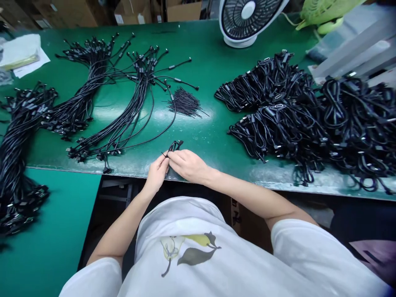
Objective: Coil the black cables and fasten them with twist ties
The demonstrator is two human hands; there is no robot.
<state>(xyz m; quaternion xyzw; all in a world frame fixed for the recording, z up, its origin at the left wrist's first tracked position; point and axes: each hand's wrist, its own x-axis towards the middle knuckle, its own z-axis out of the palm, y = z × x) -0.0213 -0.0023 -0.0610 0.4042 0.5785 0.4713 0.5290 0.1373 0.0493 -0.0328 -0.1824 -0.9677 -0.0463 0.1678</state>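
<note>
At the table's near edge, both hands meet around a small folded black cable (pixel 175 145). My left hand (pixel 156 171) pinches it from the left, near a thin black tie whose end sticks out. My right hand (pixel 189 166) has its fingers closed on the same bundle from the right. The loop and a plug end show beyond the fingertips; the part inside the fingers is hidden. Ahead of the hands lies a heap of thin black twist ties (pixel 185 102). Left of them, a spread of straight black cables (pixel 130 108) reaches toward the near edge.
More long cable bundles lie left (pixel 89 84) and far left (pixel 18 144). Piles of folded, tied cables (pixel 278 119) cover the right side. A white fan (pixel 243 41) stands at the back of the green table (pixel 198 45). Papers (pixel 23 53) lie back left; cardboard boxes (pixel 184 11) are behind.
</note>
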